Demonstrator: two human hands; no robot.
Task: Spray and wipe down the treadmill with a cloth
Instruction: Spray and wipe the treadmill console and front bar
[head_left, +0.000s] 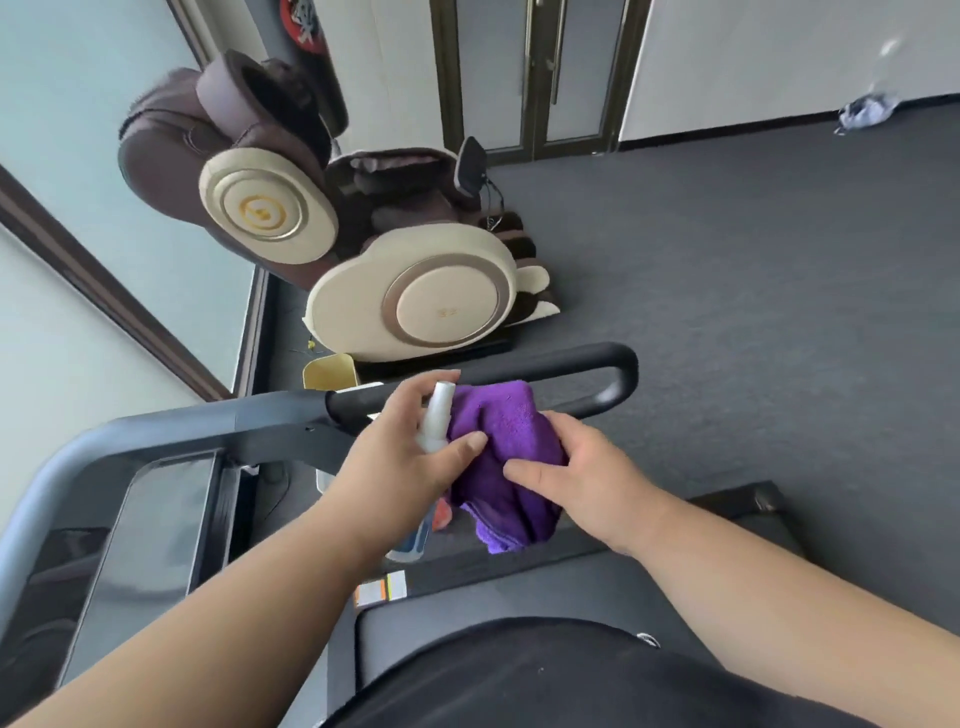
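Nearest, my left hand grips spray bottle, fingers curled round it, nozzle up. Right hand clutches purple cloth, touching bottle's right side. Both hover near treadmill handrail; console left. Farther off, massage chair on dark carpet.

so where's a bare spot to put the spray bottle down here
Bare carpet right of the massage chair, beyond the handlebar. Crowded where the left hand grips the spray bottle against the purple cloth under the right hand.
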